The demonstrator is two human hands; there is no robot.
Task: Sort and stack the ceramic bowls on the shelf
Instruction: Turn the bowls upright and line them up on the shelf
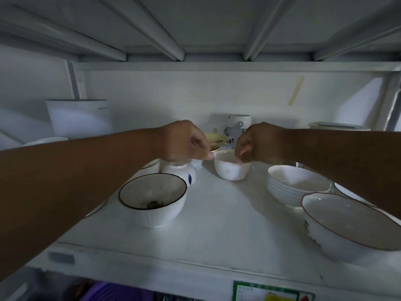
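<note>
Reaching deep into the shelf, both hands are meeting at the small white bowl, which is sitting upright near the back, just past centre; the left hand is pinching its rim at nine o'clock, fingers curled; the right hand is pinching the rim at three o'clock; neither hand is nearer; the ribbed bowl is waiting at four o'clock, the black-rimmed bowl at seven, as likely stacking spots.

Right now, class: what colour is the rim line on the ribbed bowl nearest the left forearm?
Black, on the white ribbed bowl; head view.
</note>
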